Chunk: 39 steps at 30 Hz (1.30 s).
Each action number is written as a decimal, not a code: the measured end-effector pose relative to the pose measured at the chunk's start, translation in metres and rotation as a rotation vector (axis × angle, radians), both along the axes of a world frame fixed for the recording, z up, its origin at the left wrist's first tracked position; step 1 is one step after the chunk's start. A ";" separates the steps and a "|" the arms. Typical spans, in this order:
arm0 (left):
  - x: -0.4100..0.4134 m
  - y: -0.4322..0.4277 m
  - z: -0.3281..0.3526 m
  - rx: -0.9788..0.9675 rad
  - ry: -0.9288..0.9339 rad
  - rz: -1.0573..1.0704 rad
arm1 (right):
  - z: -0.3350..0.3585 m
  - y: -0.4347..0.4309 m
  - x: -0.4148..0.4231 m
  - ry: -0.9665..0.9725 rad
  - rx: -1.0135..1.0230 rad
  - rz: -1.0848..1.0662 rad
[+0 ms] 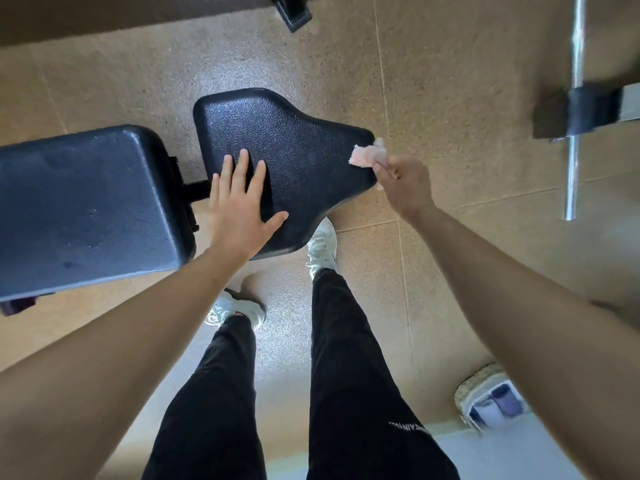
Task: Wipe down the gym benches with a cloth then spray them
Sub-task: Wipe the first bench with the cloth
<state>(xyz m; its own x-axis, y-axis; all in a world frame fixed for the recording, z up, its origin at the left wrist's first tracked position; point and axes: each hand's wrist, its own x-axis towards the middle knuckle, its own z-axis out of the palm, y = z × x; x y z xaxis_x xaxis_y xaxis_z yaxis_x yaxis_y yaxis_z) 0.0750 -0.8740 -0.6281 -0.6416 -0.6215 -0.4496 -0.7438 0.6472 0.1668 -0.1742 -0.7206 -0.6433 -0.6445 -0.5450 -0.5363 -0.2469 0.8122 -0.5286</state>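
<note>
A black padded bench seat [294, 147] sits below me, with the bench's longer black back pad [83, 206] to its left. My left hand [239, 202] lies flat on the seat's near left part, fingers straight and spread. My right hand [403, 183] grips a small pink cloth [367, 155] at the seat's right corner, and the cloth touches the pad's edge there.
My two legs in black trousers and white shoes [322, 247] stand on the tan speckled floor right by the seat. A chrome barbell [575, 109] on a dark rack lies at the upper right. A woven basket [485, 396] holding containers sits at the lower right.
</note>
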 end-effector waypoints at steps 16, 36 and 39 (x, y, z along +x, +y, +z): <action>0.059 0.048 -0.001 0.046 0.019 0.019 | 0.013 -0.008 0.143 -0.838 0.047 -1.073; 0.220 0.052 0.038 0.248 0.235 0.684 | 0.034 -0.061 0.298 -1.317 0.064 -0.993; 0.242 0.042 0.042 0.236 0.313 0.774 | 0.046 -0.075 0.305 -1.184 0.120 -0.571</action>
